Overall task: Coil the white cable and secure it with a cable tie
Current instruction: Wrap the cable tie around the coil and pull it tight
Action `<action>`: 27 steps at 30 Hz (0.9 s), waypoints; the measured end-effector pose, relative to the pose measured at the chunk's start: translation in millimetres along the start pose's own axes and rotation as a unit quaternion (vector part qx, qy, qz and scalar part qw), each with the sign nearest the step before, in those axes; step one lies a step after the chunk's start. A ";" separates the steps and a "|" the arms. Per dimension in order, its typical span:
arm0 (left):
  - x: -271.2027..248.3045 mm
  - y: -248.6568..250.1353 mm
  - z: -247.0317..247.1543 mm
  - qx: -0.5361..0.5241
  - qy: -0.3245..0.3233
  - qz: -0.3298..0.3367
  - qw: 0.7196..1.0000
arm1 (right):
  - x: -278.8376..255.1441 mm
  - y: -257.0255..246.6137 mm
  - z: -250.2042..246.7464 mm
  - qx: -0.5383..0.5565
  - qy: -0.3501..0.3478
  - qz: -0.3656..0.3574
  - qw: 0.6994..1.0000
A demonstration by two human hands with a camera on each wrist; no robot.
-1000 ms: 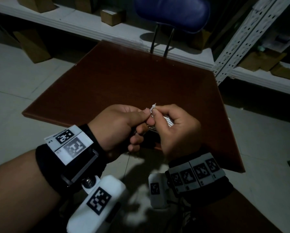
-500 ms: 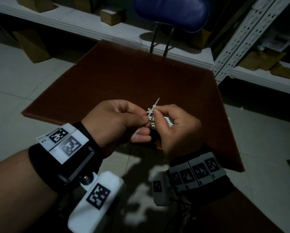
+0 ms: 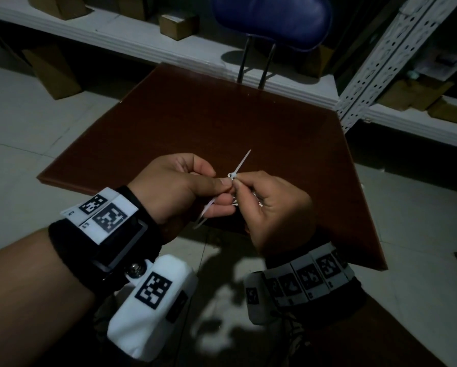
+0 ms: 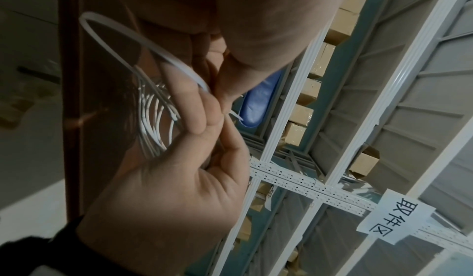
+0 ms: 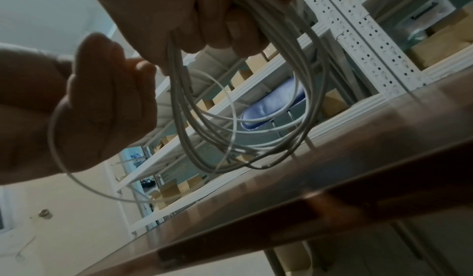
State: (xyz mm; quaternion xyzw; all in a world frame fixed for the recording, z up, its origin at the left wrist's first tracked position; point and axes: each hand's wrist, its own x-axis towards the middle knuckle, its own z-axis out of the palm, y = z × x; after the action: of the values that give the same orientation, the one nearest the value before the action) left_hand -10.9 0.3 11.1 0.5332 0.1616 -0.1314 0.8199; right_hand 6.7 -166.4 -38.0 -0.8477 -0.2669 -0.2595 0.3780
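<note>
The white cable (image 3: 251,201) is barely seen from the head camera: a few loops show between the two hands, held above the near edge of the brown table (image 3: 222,123). The right hand (image 3: 277,207) is closed round the coil, its thumb and forefinger pinching the cable tie (image 3: 239,166) at its head, with the thin tail pointing up and away. The left hand (image 3: 179,186) has its thumb and fingers closed on the tie just beside that head, and a slack part of the strap hangs below its fingers. The grip suggests one hand steadies the head while the other feeds or draws the strap.

From the left wrist, the strap forms a wide open loop (image 4: 122,43) running to the left fingertips (image 4: 194,106), with the coil behind it. The loop looks far from tight.

From the right wrist, the coil (image 5: 243,118) hangs in several rounds from the right fist (image 5: 204,17), clear above the table so the strap can pass round it. The left hand (image 5: 102,108) is closed just beside it. Whether the strap encloses every round cannot be made out here; the picture is dim.
</note>
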 end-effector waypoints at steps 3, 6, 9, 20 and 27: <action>1.6 3.4 -3.7 0.055 0.013 0.023 0.998 | -1.2 0.4 2.1 0.031 0.009 0.029 0.999; 7.2 9.5 -12.3 0.165 0.045 0.079 0.982 | -1.0 1.4 3.3 0.081 -0.002 0.044 0.996; 10.3 11.6 -14.2 0.177 -0.006 0.055 0.983 | -1.6 0.2 4.6 0.131 -0.043 0.049 0.989; 14.2 5.6 -11.0 0.203 -0.009 0.188 0.961 | 2.5 -9.2 -1.4 0.281 -0.120 0.204 0.930; 16.2 1.9 -11.8 0.236 -0.023 0.216 0.947 | 6.3 -1.8 -0.3 0.328 -0.125 0.221 0.910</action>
State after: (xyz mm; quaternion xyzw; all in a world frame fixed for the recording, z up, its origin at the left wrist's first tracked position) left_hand 3.1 11.1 1.7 0.7307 -0.0119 0.0026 0.6826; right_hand 10.0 -163.9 -32.9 -0.7389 -0.1879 0.0404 0.6458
